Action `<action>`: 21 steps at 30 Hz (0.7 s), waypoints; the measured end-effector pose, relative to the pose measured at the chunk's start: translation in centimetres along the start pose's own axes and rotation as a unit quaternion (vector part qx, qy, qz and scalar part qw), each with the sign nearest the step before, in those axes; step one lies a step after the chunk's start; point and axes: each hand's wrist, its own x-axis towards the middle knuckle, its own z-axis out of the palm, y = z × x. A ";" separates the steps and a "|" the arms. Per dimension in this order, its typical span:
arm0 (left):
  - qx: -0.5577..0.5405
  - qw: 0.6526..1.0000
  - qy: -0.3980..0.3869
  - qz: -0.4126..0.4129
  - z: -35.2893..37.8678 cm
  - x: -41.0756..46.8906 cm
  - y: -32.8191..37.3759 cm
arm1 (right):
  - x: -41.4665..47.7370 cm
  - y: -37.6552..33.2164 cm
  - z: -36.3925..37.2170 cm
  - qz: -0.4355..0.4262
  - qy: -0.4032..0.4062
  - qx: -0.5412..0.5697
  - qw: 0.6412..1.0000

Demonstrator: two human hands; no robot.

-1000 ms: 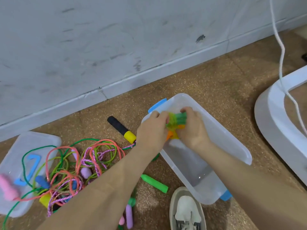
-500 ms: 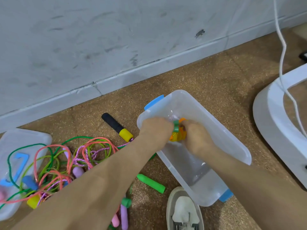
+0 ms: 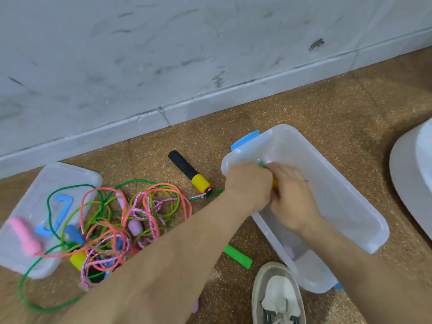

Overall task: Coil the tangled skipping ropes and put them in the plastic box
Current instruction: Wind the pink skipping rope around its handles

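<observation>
Both hands are down inside the clear plastic box (image 3: 350,181) with blue clips, near its far left corner. My left hand (image 3: 247,183) and my right hand (image 3: 292,197) together grip a coiled green and orange skipping rope (image 3: 261,163), of which only a green tip and a bit of orange show between the fingers. To the left on the floor lies a tangle of skipping ropes (image 3: 121,218) in pink, green and purple, with coloured handles mixed in.
A black and yellow handle (image 3: 189,171) lies between the tangle and the box. A green handle (image 3: 237,256) lies by my shoe (image 3: 278,295). The clear lid (image 3: 37,199) lies at the left under part of the tangle. A white curved object (image 3: 413,183) stands at the right; a wall runs behind.
Both hands have lowered the coiled rope from above the box rim down into its far corner, and the rope is now almost hidden by the fingers.
</observation>
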 end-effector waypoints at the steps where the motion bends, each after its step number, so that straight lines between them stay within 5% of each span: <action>1: -0.016 0.998 0.058 0.016 -0.2 -1.0 -0.4 | 0.1 -0.6 -0.3 -0.013 0.041 0.040 0.998; 4: -0.019 0.983 0.172 0.070 -0.3 -4.4 -3.9 | 0.5 -3.7 -0.9 -0.055 0.136 0.102 0.984; 7: 0.055 0.986 0.134 0.078 -0.2 -8.3 -10.6 | 0.3 -8.0 -0.4 -0.103 0.134 0.128 0.977; 11: 0.125 0.992 0.002 -0.004 1.1 -14.8 -20.9 | -0.8 -12.9 3.8 -0.126 -0.064 0.205 0.968; 16: 0.102 0.982 -0.139 -0.076 4.6 -23.6 -29.4 | -2.8 -16.4 11.7 -0.099 -0.334 0.149 0.926; 21: -0.016 0.977 -0.202 -0.065 7.9 -30.0 -31.7 | -3.7 -21.1 15.8 0.090 -0.454 0.288 0.838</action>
